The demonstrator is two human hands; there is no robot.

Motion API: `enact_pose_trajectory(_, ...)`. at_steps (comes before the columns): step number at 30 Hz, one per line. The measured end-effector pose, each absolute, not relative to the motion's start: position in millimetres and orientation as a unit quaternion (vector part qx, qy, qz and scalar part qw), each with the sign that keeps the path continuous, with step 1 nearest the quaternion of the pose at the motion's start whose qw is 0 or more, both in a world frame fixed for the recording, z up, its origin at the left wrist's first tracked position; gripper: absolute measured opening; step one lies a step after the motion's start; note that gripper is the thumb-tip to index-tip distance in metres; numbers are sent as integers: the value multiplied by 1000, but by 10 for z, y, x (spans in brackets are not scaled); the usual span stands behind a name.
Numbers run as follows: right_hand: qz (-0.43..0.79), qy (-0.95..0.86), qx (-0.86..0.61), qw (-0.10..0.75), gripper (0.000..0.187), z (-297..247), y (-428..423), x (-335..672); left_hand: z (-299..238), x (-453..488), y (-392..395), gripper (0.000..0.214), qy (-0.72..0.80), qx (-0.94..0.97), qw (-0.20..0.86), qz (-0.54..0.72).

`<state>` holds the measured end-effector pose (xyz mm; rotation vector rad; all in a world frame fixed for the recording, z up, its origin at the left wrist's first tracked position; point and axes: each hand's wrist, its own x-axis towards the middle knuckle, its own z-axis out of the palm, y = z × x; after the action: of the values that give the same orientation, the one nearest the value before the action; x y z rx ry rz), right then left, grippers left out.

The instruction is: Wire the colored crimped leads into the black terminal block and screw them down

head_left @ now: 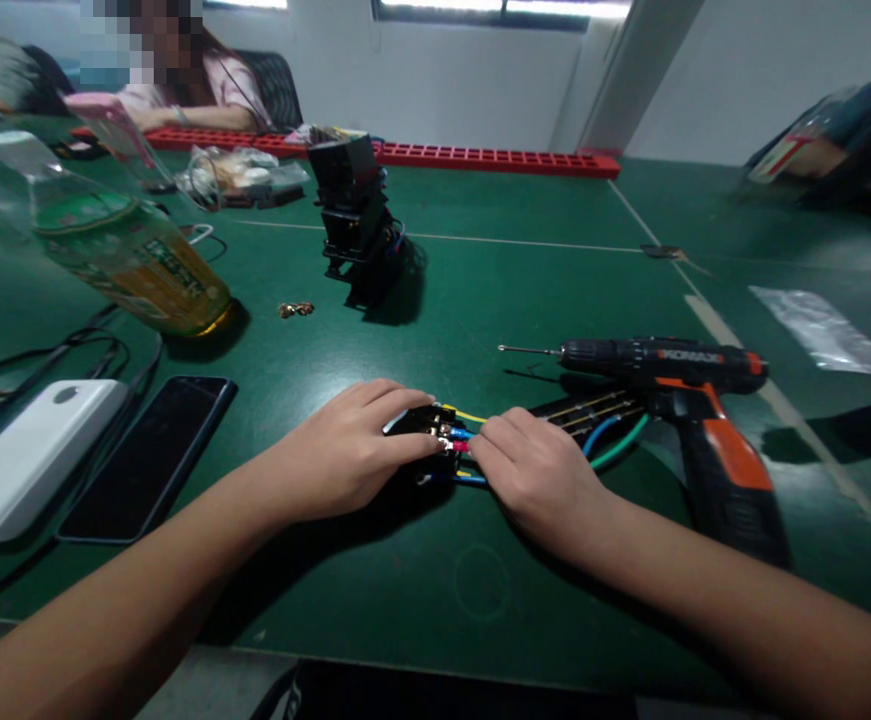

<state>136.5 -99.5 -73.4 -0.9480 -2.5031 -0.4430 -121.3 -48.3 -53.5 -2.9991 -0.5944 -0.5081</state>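
My left hand (352, 450) lies over a small black electrical part (426, 422) on the green table (480, 290), its fingers pressed down on the part to hold it. My right hand (532, 470) is curled in a pinch at the part's right side, where red, blue and yellow wire ends (456, 436) plug in. More yellow, blue and green wires (607, 440) trail off to the right.
A black and orange cordless screwdriver (675, 385) lies just right of my hands. A stack of black parts (356, 215) stands further back, beside small brass bits (295, 309). At left are a drink bottle (127, 255), a phone (151, 455) and a white power bank (26, 455). Other people sit at the far edges.
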Motion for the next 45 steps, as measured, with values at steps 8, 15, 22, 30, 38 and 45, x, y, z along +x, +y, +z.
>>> enact_pose_trajectory(8, -173, -902, -338, 208, 16, -734, -999, 1358, -559, -1226, -491, 35, -198, -968, 28, -152)
enact_pose_trajectory(15, -176, -897, -345, 214, 21, -727, -1008, 1353, -544, -1221, -502, 34, -203, -967, 21, -156)
enact_pose_trajectory(22, -173, -893, -357, 215, 22, -740, -1011, 1357, -536, -1218, -515, 32, -208, -965, 7, -157)
enact_pose_trajectory(30, -164, -892, -360, 221, 20, -756, -1006, 1358, -543, -1214, -520, 29, -205, -963, -2, -173)
enact_pose_trajectory(38, -171, -889, -361, 222, 24, -744, -1008, 1355, -544, -1204, -513, 30, -200, -962, -4, -187)
enact_pose_trajectory(45, -172, -890, -360, 221, 22, -752, -1004, 1355, -554, -1209, -510, 28, -197, -962, -12, -186)
